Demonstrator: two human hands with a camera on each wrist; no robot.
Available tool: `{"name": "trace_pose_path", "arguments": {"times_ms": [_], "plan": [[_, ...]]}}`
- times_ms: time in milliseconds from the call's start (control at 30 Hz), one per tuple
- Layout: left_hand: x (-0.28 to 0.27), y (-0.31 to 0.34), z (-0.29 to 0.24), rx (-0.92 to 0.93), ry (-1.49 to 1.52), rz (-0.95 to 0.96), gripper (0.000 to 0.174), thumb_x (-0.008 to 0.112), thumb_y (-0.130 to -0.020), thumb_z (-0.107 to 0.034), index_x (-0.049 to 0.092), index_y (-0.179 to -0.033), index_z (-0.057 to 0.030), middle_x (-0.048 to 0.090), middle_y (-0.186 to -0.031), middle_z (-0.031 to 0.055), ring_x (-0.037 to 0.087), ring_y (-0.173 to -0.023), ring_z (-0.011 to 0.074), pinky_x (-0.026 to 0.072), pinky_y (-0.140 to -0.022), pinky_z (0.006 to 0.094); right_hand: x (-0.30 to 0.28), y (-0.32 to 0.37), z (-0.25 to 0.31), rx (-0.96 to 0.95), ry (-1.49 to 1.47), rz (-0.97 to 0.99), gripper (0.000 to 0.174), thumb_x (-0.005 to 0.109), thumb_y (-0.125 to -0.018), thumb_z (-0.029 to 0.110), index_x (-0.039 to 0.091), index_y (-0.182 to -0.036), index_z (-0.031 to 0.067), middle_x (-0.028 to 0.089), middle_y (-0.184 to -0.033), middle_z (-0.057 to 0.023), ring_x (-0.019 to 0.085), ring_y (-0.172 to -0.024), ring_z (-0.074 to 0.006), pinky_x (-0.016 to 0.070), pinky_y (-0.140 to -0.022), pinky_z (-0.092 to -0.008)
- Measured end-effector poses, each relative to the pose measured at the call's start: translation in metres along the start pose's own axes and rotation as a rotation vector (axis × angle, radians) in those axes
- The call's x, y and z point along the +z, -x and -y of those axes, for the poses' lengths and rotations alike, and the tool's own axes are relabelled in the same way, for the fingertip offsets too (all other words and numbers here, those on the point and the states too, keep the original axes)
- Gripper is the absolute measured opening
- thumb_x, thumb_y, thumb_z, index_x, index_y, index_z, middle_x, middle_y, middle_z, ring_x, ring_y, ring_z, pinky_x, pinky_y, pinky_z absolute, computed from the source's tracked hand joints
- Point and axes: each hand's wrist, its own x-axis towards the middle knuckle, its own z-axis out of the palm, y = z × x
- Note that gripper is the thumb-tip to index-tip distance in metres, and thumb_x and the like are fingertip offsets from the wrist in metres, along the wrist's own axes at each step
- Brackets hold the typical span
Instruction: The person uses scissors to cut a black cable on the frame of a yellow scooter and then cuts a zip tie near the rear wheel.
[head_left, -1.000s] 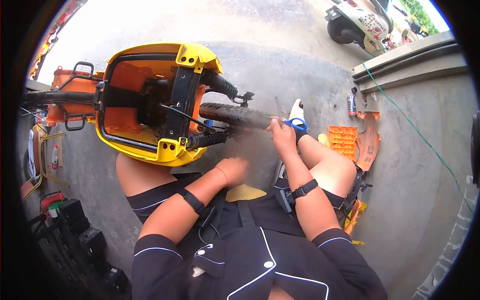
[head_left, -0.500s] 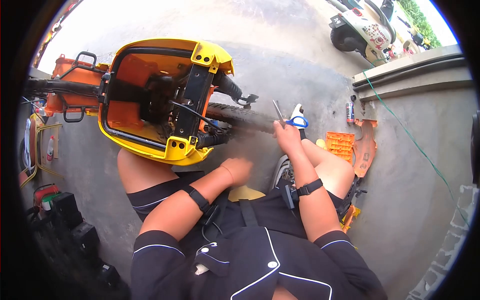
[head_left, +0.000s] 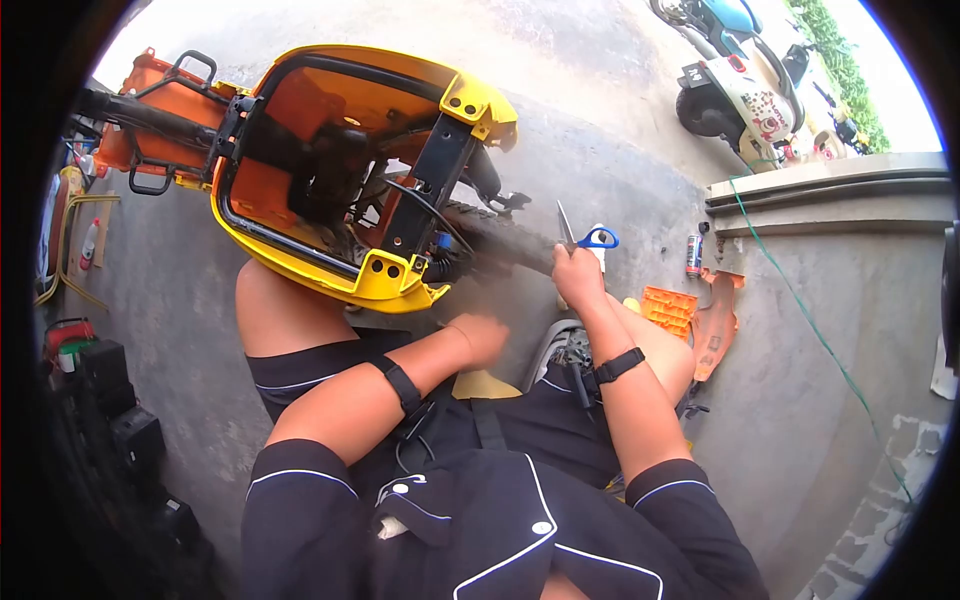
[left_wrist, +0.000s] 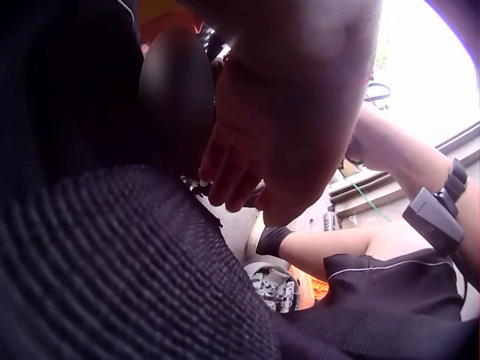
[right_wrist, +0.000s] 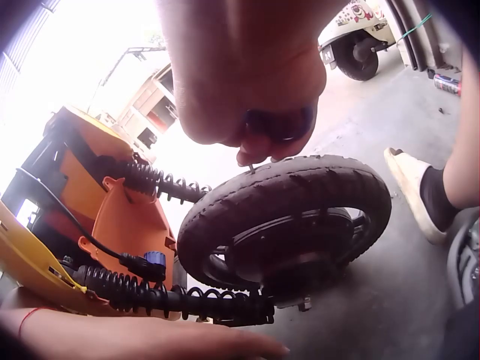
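My right hand [head_left: 580, 278] grips scissors with blue handles [head_left: 601, 237], a blade showing above the fist. From the right wrist, that hand [right_wrist: 251, 90] is over the tyre [right_wrist: 300, 178], and a thin metal tip below its fingers meets the tread. My left hand [head_left: 482, 340] is by the near side of the wheel, blurred in the head view. Its fingers [left_wrist: 236, 176] hang slightly bent with nothing visible in them in the left wrist view. Beside it runs a black coil shock absorber [right_wrist: 176, 300]. The wheel joins a yellow and orange vehicle body [head_left: 335, 290].
Orange plastic parts [head_left: 668, 309] and a spray can [head_left: 694, 255] lie or stand on the floor at right. A green cord [head_left: 800, 300] runs along there. Black boxes [head_left: 138, 440] are at lower left. A white scooter [head_left: 755, 100] is parked at the upper right.
In the head view the vehicle body has shifted right and up as the view turned. The scissors' blade shows more plainly above my right hand. Both hands keep nearly the same places.
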Motion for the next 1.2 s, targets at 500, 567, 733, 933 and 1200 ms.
{"name": "trace_pose_path", "arguments": {"times_ms": [500,567,733,933,1200], "plan": [[0.018,-0.005,0.009,-0.030,-0.051,0.037,0.024,0.062,-0.082,-0.014,0.074,-0.100,-0.0031,0.072,-0.104,0.0184,0.069,-0.100,0.0342,0.0558,-0.084,0.0423,-0.007,0.007,0.010,0.637,-1.037,0.220,0.025,0.047,-0.098,0.020,0.061,-0.102,-0.0005,0.061,-0.073,-0.0057,0.049,-0.051,-0.0131,0.0519,-0.055,-0.0351],[0.012,-0.003,0.007,-0.071,-0.016,0.157,0.035,0.059,-0.088,-0.027,0.062,-0.115,-0.0046,0.066,-0.112,0.0185,0.064,-0.106,0.0364,0.0512,-0.092,0.0455,-0.012,0.006,0.006,0.656,-1.116,0.235,0.024,0.047,-0.098,0.020,0.062,-0.102,0.0002,0.061,-0.074,-0.0049,0.048,-0.051,-0.0123,0.0520,-0.055,-0.0350],[-0.005,0.004,0.009,-0.126,0.002,0.193,0.037,0.060,-0.088,-0.027,0.062,-0.118,-0.0048,0.065,-0.114,0.0188,0.063,-0.108,0.0367,0.0506,-0.093,0.0449,-0.019,0.004,-0.007,0.664,-1.156,0.344,0.027,0.048,-0.099,0.024,0.062,-0.102,0.0008,0.058,-0.069,-0.0013,0.048,-0.051,-0.0113,0.0511,-0.054,-0.0327],[-0.001,0.010,0.015,-0.167,0.029,0.012,0.036,0.058,-0.085,-0.025,0.068,-0.114,-0.0059,0.067,-0.117,0.0179,0.064,-0.110,0.0332,0.0515,-0.094,0.0429,-0.016,0.001,-0.022,0.684,-1.241,0.408,0.031,0.047,-0.102,0.028,0.062,-0.104,0.0010,0.057,-0.067,-0.0004,0.047,-0.050,-0.0113,0.0497,-0.053,-0.0322],[0.009,0.000,0.022,-0.179,0.025,0.058,0.039,0.061,-0.089,-0.028,0.062,-0.121,-0.0059,0.064,-0.118,0.0196,0.062,-0.110,0.0369,0.0492,-0.096,0.0443,-0.007,-0.003,-0.037,0.688,-1.325,0.459,0.033,0.047,-0.102,0.032,0.062,-0.105,0.0019,0.057,-0.067,0.0002,0.048,-0.051,-0.0119,0.0476,-0.055,-0.0335]]}}
